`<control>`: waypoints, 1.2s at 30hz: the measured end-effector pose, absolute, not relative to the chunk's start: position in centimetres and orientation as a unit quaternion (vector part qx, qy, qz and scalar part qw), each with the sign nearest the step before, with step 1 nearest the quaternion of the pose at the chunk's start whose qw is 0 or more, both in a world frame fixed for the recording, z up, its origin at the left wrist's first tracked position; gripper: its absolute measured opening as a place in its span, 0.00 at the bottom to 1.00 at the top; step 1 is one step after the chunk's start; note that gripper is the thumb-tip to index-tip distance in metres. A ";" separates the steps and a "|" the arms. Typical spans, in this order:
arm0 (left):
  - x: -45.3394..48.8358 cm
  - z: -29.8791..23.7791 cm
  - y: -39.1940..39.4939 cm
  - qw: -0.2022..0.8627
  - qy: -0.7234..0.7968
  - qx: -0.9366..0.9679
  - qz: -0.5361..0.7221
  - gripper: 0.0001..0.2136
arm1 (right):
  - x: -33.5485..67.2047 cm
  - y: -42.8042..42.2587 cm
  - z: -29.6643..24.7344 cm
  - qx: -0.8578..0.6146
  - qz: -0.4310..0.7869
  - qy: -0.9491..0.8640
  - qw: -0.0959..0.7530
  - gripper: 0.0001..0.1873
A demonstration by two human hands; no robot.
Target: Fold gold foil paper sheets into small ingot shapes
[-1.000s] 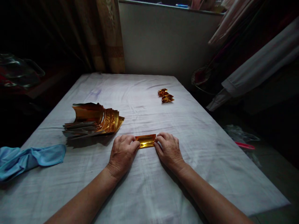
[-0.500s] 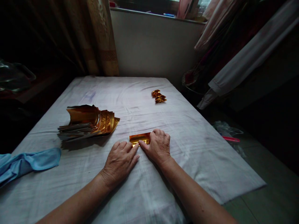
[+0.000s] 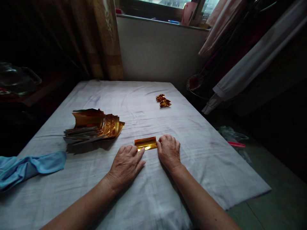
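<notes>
A folded strip of gold foil paper lies flat on the white cloth-covered table. My left hand rests palm down with fingers stretched, its fingertips on the strip's near left edge. My right hand has its fingers curled and pressed onto the strip's right end. A fanned stack of gold foil sheets sits to the left. Folded gold pieces lie farther back on the table.
A light blue cloth lies at the table's left edge. A curtain and a wall stand behind. Hanging white garments are on the right, and a pink item lies on the floor.
My right hand slid from over the strip's middle back to its right end, uncovering more foil. My left hand stayed by the strip's left corner. The view shifted slightly.
</notes>
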State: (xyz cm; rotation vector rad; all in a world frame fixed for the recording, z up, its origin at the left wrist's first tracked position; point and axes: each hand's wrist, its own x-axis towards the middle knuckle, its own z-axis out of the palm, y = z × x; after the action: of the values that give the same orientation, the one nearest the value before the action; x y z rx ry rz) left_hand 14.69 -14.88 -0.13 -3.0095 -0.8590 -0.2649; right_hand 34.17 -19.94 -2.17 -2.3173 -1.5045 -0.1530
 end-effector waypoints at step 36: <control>12.7 -0.6 -15.6 0.050 -0.270 -0.952 -0.137 0.17 | 34.7 -19.9 -2.0 -0.839 0.036 -0.541 0.051 0.33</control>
State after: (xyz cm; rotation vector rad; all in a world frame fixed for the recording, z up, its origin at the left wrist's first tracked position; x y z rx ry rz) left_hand 12.67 -15.55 -0.57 -2.8985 -0.8234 -0.4178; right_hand 34.70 -19.91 -2.04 -2.5527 -1.6474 0.1104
